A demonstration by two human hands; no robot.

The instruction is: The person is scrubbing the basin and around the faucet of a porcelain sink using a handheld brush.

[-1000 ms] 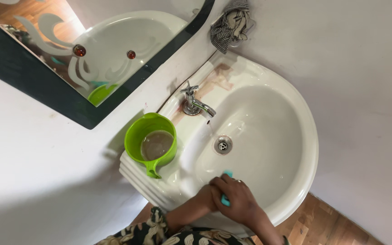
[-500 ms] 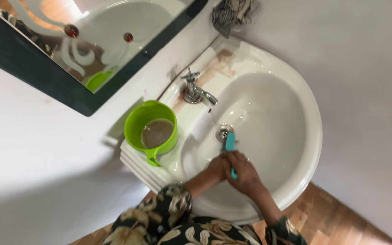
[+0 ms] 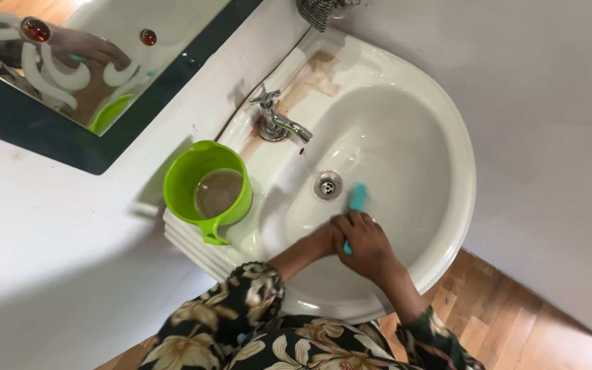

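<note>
A white wash basin (image 3: 447, 144) is fixed to a white wall, with its drain (image 3: 327, 185) in the middle of the bowl. My right hand (image 3: 371, 247) grips a teal scrubber (image 3: 358, 197), and the scrubber's tip rests on the bowl just right of the drain. My left hand (image 3: 322, 241) comes in from the left and presses against the right hand at the scrubber's near end. Its fingers are hidden under the right hand. Both arms wear dark floral sleeves.
A chrome tap (image 3: 279, 123) stands on the basin's back ledge, beside brown stains. A green jug (image 3: 207, 192) holding murky water sits on the basin's left corner. A mirror (image 3: 104, 62) hangs upper left, a grey cloth (image 3: 316, 10) hangs above the basin, and wooden flooring (image 3: 515, 322) lies lower right.
Both hands and the scrubber have moved from the basin's front rim up into the bowl, close to the drain. The view has shifted, so the basin looks larger.
</note>
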